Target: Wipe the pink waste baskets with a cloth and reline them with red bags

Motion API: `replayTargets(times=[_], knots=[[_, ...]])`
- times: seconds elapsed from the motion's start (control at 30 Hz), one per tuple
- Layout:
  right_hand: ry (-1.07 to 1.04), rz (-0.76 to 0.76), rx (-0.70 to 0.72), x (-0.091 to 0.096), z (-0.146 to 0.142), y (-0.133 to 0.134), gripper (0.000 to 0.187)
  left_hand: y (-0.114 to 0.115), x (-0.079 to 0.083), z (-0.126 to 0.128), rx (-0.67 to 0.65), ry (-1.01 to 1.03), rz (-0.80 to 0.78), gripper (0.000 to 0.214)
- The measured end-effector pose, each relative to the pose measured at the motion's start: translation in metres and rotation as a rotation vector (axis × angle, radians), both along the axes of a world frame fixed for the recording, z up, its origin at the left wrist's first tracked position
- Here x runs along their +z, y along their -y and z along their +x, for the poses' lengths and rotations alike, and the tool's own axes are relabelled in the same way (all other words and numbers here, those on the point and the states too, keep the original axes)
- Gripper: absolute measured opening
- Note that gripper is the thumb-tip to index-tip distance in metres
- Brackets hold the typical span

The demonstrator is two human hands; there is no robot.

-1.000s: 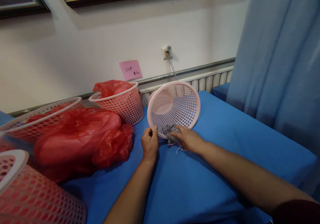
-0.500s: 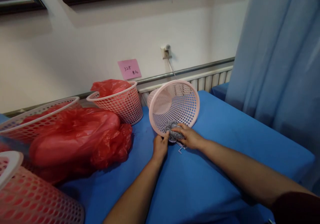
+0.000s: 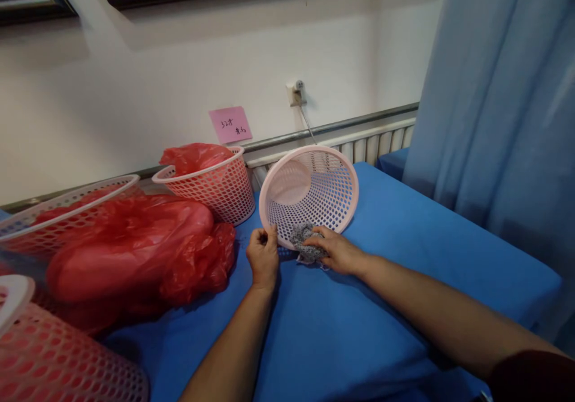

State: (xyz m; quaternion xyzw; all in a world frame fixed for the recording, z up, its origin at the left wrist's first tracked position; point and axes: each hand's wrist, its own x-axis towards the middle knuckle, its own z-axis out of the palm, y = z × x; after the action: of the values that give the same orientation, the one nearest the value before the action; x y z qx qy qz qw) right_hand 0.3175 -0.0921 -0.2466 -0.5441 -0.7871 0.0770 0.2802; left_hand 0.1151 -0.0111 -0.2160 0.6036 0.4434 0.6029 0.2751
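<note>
A pale pink perforated plastic basket (image 3: 291,183) lies tipped on its side on the blue-covered table, its mouth turned toward me. My left hand (image 3: 264,257) pinches the lower left of its rim between thumb and fingers. Against the bottom of the rim, my right hand (image 3: 339,251) grips a crumpled grey cloth (image 3: 305,240), with fingers curled over it. Part of that cloth hangs below the rim onto the blue cover. The palm side of my right hand is hidden.
Left of me lies a red plastic bag (image 3: 135,252). Pink baskets (image 3: 215,189) with red liners stand behind it, and another basket (image 3: 76,354) is close at the lower left. A blue curtain (image 3: 494,120) hangs at the right; a radiator (image 3: 372,144) runs along the wall.
My left hand has slid leftward along the rim, away from my right hand. The basket's mouth has turned slightly, and the grey cloth has shifted a little left and down over the rim.
</note>
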Motion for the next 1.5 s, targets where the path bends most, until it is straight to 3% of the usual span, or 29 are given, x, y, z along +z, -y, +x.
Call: replayTargets(times=[0.13, 0.27, 0.57, 0.67, 0.87, 0.93, 1.1, 1.3, 1.4, 1.5], knots=[[0.017, 0.003, -0.184, 0.004, 0.019, -0.007, 0.036, -0.006, 0.012, -0.01, 0.06, 0.048, 0.041, 0.036], [-0.009, 0.014, -0.314, 0.003, 0.036, -0.013, 0.035, -0.007, 0.018, -0.012, 0.031, 0.064, 0.043, 0.033], [-0.1, 0.012, -0.103, -0.011, 0.02, -0.015, 0.062, 0.017, -0.032, 0.029, -0.35, -0.086, -0.174, 0.028], [-0.087, 0.006, -0.118, -0.009, 0.026, -0.017, 0.056, 0.012, -0.027, 0.023, -0.314, -0.081, -0.158, 0.025], [-0.08, 0.008, -0.341, -0.001, 0.048, -0.019, 0.037, 0.002, -0.006, 0.004, -0.174, -0.051, -0.072, 0.029], [-0.079, 0.008, -0.296, -0.001, 0.039, -0.015, 0.039, 0.005, -0.006, 0.005, -0.165, -0.056, -0.051, 0.03], [-0.075, 0.006, -0.031, 0.001, 0.006, -0.004, 0.056, 0.009, -0.003, 0.008, -0.118, -0.028, -0.015, 0.028], [-0.035, 0.0, -0.317, 0.005, 0.04, -0.015, 0.035, 0.0, 0.014, -0.006, -0.022, 0.04, 0.024, 0.031], [-0.055, 0.008, -0.353, 0.002, 0.046, -0.019, 0.034, -0.001, 0.011, -0.004, -0.045, 0.045, -0.001, 0.033], [-0.072, 0.001, -0.247, -0.005, 0.033, -0.018, 0.043, 0.005, -0.006, 0.008, -0.159, 0.001, -0.082, 0.034]])
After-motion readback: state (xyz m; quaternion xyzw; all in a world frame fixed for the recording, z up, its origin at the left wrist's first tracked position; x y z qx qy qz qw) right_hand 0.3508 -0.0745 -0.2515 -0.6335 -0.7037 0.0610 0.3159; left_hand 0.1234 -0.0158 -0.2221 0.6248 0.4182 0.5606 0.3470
